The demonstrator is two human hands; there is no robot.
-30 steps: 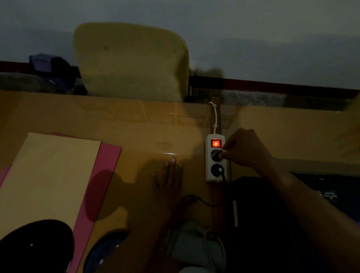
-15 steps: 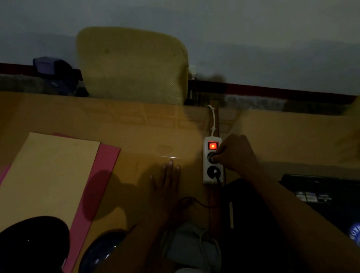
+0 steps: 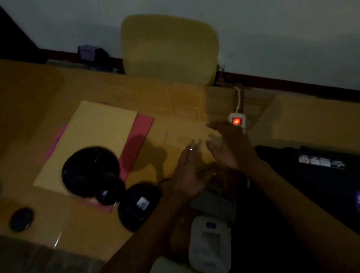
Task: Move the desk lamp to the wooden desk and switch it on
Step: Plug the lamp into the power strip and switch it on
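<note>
The black desk lamp stands on the wooden desk [image 3: 17, 85]: its round shade [image 3: 90, 169] hangs over the papers and its dark base [image 3: 138, 206] sits just left of my left forearm. The lamp gives no light. My left hand [image 3: 188, 172] and my right hand [image 3: 230, 145] hover side by side over the desk, fingers spread, holding nothing. The white power strip [image 3: 238, 120] with its glowing red switch lies just beyond my right hand. A thin black cord [image 3: 163, 181] runs from the lamp base toward my hands.
A tan envelope [image 3: 95, 136] lies on a pink folder [image 3: 137, 135] at the left. A white device [image 3: 209, 245] sits near the front edge, a black laptop [image 3: 343, 183] with a blue sticker at the right. A yellow chair [image 3: 169, 50] stands behind the desk.
My right hand has left the plug at the power strip and drawn back beside my left hand, which lifted off the desk. The view has swung left, bringing the lamp toward the middle.
</note>
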